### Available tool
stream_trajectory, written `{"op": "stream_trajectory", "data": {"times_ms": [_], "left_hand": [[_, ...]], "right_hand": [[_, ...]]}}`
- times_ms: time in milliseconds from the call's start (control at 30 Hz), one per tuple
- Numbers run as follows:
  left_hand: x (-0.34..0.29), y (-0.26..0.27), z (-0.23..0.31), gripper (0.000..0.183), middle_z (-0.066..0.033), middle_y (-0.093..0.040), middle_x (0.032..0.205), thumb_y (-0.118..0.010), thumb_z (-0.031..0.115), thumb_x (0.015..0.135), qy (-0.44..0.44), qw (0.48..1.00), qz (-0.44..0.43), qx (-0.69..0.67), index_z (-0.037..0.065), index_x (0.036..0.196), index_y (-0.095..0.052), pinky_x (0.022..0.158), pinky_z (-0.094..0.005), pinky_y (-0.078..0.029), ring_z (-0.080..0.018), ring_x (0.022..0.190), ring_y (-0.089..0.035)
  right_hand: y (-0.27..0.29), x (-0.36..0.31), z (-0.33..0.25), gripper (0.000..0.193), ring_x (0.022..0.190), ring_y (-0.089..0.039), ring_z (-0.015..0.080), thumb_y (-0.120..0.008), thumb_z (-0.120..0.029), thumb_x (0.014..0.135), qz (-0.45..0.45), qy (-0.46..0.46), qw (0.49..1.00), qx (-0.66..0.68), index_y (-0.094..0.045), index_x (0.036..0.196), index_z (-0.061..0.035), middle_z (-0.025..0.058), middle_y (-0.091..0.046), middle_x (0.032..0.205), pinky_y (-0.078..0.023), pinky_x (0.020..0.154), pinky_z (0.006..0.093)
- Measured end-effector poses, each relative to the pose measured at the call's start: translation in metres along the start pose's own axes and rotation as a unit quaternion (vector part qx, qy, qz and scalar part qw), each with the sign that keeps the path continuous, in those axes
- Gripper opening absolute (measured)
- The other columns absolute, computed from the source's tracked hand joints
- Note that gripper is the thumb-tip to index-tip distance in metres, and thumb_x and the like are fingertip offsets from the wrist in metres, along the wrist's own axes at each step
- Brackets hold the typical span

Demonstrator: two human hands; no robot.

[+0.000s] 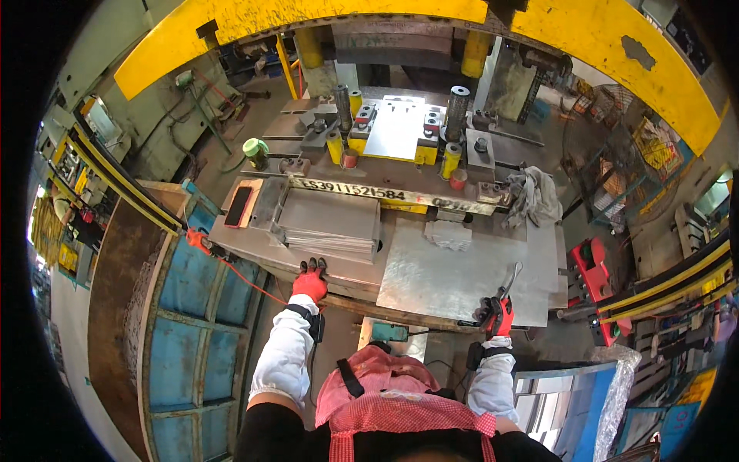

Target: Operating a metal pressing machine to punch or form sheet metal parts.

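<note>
My left hand (310,282), in a red glove with dark fingertips, lies at the table's front edge just below a stack of flat metal sheets (331,219). Its fingers are stretched out and slightly apart, with nothing held in them. Farther right, my right hand (499,314), gloved the same way, is closed on a slim metal hand tool (509,279); its exact kind is unclear. The tool points up and away over a wide, smooth metal plate (454,269). Beyond, a bright metal sheet (392,127) lies on the press die between upright posts.
A yellow press frame (346,11) arches across the top. A phone (239,206) lies left of the stack, near a green-capped bottle (255,152). Grey rags (533,199) hang at the right. A red control box (591,269) stands at right, a blue-panelled bin (185,308) at left.
</note>
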State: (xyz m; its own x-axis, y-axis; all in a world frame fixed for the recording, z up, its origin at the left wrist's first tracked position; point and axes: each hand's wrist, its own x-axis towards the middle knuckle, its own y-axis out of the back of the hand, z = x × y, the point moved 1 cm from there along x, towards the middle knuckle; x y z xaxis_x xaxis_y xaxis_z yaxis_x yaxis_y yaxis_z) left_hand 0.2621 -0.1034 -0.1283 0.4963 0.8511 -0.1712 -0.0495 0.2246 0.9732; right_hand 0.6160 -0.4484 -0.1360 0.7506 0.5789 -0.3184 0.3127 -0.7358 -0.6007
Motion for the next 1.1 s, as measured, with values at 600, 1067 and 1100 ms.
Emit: {"op": "stream_trajectory", "data": {"times_ms": [600, 1067, 1100], "left_hand": [[-0.004, 0.008, 0.0, 0.05, -0.0073, -0.03, 0.141, -0.054, 0.03, 0.077, 0.016, 0.999, -0.025, -0.023, 0.023, 0.125, -0.045, 0.099, -0.0465, -0.034, -0.0344, 0.128, -0.028], [0.001, 0.004, -0.006, 0.047, -0.0091, -0.033, 0.138, -0.053, 0.028, 0.077, 0.006, 0.999, -0.026, -0.028, 0.023, 0.123, -0.046, 0.096, -0.0447, -0.038, -0.0359, 0.124, -0.034], [0.002, 0.004, -0.006, 0.047, -0.0097, -0.035, 0.138, -0.054, 0.029, 0.076, 0.014, 0.998, -0.038, -0.041, 0.023, 0.122, -0.047, 0.096, -0.0441, -0.038, -0.0361, 0.123, -0.035]], "right_hand": [[-0.008, -0.004, -0.001, 0.019, 0.043, -0.048, 0.0177, -0.055, -0.012, 0.079, -0.004, 0.02, 1.0, -0.002, -0.04, 0.091, -0.0098, 0.0083, -0.051, 0.063, -0.042, 0.039, 0.0319], [0.006, 0.006, 0.008, 0.02, 0.043, -0.043, 0.0159, -0.057, -0.013, 0.078, 0.002, 0.028, 0.999, -0.031, -0.042, 0.091, -0.0137, 0.0055, -0.046, 0.061, -0.034, 0.039, 0.0304], [0.007, 0.007, 0.009, 0.02, 0.043, -0.043, 0.016, -0.058, -0.013, 0.078, 0.008, 0.031, 0.999, -0.03, -0.043, 0.091, -0.0132, 0.0056, -0.047, 0.062, -0.035, 0.039, 0.0309]]}}
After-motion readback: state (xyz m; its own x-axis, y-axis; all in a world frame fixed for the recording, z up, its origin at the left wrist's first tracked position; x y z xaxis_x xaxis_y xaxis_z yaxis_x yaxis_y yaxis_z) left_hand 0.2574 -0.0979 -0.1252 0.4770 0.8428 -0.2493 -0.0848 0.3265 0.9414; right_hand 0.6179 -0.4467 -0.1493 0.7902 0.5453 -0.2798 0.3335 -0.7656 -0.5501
